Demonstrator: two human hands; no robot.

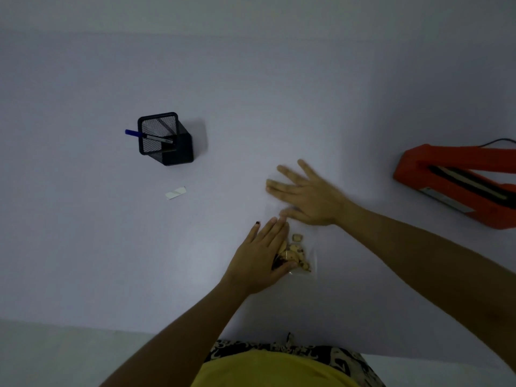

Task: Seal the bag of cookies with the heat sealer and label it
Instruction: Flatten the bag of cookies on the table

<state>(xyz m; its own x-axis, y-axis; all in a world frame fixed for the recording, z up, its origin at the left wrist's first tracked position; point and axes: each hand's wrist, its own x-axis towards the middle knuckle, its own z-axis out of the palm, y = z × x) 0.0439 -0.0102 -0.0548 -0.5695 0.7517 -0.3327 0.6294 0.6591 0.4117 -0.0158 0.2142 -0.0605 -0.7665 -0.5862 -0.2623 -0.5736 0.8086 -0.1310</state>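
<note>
Clear bag of cookies (296, 254) lies flat on white worktop (251, 93). Left hand (258, 261) presses its cookie end; right hand (308, 195), fingers spread, flattens its open end. Orange heat sealer (458, 185) sits far right, label (175, 193) and pen holder (164, 138) left.

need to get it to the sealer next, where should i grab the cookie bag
Pinch the bag by its empty flat upper part, reaching from the far side: the cookies sit bunched at the near end, so that flat end stays free for the heat sealer.
</note>
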